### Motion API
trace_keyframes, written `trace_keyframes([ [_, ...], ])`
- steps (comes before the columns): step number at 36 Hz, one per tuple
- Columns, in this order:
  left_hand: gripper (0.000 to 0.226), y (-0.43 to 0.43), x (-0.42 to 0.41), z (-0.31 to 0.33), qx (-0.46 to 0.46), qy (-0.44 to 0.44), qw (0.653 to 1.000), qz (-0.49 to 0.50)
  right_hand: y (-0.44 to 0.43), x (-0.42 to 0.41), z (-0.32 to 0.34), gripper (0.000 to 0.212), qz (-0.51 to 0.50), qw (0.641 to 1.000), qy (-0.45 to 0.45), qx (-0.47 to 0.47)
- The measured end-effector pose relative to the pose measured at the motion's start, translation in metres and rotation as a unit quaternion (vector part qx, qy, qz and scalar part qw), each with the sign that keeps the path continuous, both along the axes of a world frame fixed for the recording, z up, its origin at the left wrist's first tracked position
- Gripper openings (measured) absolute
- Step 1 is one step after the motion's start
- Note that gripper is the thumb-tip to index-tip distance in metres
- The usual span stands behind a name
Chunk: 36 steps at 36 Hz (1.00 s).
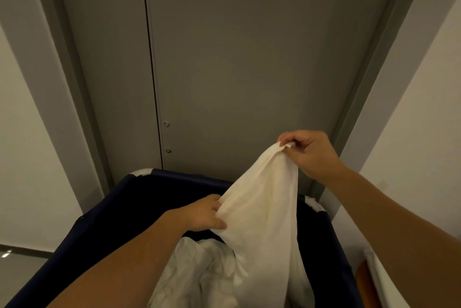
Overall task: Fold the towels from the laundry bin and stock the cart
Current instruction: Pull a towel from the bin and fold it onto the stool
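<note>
The laundry bin [87, 238] stands at six o'clock, directly before the person. Its far rim is near the foot of a double door [249, 58] behind it at twelve o'clock. Walls flank the door at nine o'clock [30, 158] and three o'clock [411, 133]. A heap of linen [194, 275] lies in the bin. The towel [262, 208] hangs above the heap. The right hand [309, 153] pinches its top at one o'clock, and the left hand [204, 215] grips its edge at nine o'clock of the towel. Floor [20, 270] shows at eight o'clock.

Dim, warm, even light (no glare), soft focus, wide-angle bending at edges.
</note>
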<state>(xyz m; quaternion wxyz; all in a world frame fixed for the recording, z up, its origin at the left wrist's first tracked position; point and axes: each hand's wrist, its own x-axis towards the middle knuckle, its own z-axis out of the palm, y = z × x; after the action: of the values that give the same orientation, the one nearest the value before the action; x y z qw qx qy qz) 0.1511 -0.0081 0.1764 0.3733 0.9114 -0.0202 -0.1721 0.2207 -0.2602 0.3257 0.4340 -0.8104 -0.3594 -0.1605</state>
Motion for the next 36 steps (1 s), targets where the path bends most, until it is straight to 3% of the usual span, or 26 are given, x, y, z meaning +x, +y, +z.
trace_keyframes([
  [4, 0.065, 0.003, 0.002, -0.009, 0.078, -0.016, 0.996, 0.029, -0.008, 0.001, 0.008, 0.044, -0.008, 1.0, -0.008, 0.022],
  [8, 0.044, 0.005, 0.0, -0.009, -0.011, 0.012, 1.0, 0.019, -0.017, 0.0, 0.017, 0.042, -0.018, 0.999, -0.011, 0.027],
  [11, 0.017, 0.009, 0.0, -0.005, -0.018, -0.014, 0.999, 0.034, -0.023, -0.001, 0.024, 0.033, -0.042, 0.999, -0.013, 0.021],
  [14, 0.035, 0.022, 0.003, 0.008, 0.002, -0.081, 0.992, 0.099, -0.031, 0.003, 0.029, 0.02, -0.088, 0.996, 0.002, -0.004],
  [18, 0.014, 0.047, 0.003, 0.057, 0.086, -0.168, 0.972, 0.141, -0.045, 0.013, 0.032, 0.01, -0.161, 0.983, 0.025, -0.08],
  [23, 0.017, 0.064, 0.001, 0.126, 0.173, -0.209, 0.944, 0.189, -0.05, 0.025, 0.034, 0.015, -0.189, 0.97, 0.036, -0.147],
  [28, 0.024, 0.076, -0.002, 0.169, 0.194, -0.236, 0.921, 0.242, -0.045, 0.034, 0.036, 0.02, -0.175, 0.961, 0.063, -0.204],
  [33, 0.029, 0.077, -0.013, 0.186, 0.222, -0.245, 0.906, 0.265, -0.038, 0.039, 0.029, 0.022, -0.17, 0.961, 0.056, -0.213],
  [36, 0.034, 0.076, -0.018, 0.21, 0.2, -0.297, 0.88, 0.311, -0.031, 0.041, 0.041, 0.023, -0.178, 0.97, 0.036, -0.16],
])
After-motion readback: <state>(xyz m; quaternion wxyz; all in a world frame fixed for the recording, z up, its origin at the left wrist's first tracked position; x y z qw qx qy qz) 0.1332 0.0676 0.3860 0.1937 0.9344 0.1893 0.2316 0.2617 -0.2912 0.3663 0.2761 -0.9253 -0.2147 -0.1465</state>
